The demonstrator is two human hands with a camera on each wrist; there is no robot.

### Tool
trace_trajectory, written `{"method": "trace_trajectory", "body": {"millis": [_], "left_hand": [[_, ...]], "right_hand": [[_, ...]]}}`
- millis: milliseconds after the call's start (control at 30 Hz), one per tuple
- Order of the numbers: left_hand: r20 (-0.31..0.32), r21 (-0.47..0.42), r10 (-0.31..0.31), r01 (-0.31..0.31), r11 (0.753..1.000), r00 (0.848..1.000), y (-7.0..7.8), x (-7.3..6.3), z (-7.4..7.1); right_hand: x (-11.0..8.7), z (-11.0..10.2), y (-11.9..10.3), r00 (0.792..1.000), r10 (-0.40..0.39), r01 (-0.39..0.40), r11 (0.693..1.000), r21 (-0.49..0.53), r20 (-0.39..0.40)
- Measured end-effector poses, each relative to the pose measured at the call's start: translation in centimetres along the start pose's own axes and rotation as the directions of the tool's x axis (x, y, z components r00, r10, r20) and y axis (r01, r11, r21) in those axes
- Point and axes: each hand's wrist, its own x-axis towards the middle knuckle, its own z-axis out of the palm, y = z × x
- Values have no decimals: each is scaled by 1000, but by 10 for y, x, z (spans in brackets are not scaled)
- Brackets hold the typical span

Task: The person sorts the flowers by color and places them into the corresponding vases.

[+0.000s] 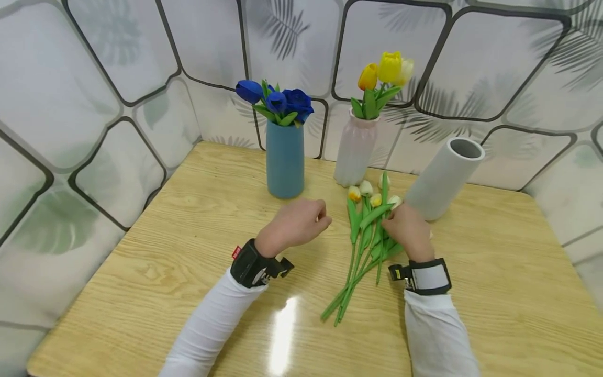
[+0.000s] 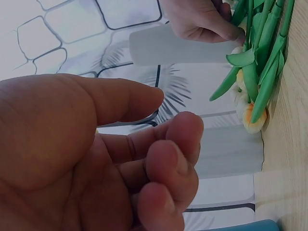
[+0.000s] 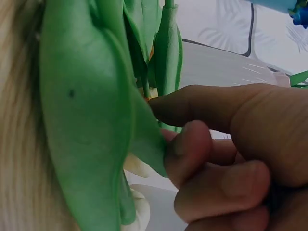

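Observation:
Several artificial tulips [image 1: 365, 251], white and yellow-orange with green leaves and stems, lie in a loose bunch on the table. My right hand [image 1: 409, 230] is at their upper right and pinches one tulip by its green stem and leaves. In the right wrist view, a broad leaf [image 3: 86, 115] stands in front, and the fingertips are partly hidden behind green. Left of the bunch, my left hand [image 1: 294, 225] hovers with loosely curled fingers and holds nothing. The left wrist view shows its thumb apart from the fingers [image 2: 168, 163].
A grey-white vase [image 1: 440, 180] leans to the right just behind my right hand. At the back stand a pink-white vase [image 1: 355, 152] with yellow and white tulips and a blue vase [image 1: 285, 162] with blue flowers. Patterned cloth walls surround the wooden table [image 1: 165, 262].

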Motion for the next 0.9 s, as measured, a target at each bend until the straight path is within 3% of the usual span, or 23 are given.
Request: {"method": "trace_trajectory", "body": {"millis": [433,767,900], "left_hand": [[17,25,-12,11,1000,1000,4,-2,0],[42,7,-22,22,1000,999,2,-1,1],[40,-2,-18,18,1000,999,3,-1,1]], "right_hand": [[4,10,-3,1000,25,-25,999,-20,2],[3,2,1,998,-5,16,987,158,-70],[1,-3,1,989,-49,81,969,233,-143]]}}
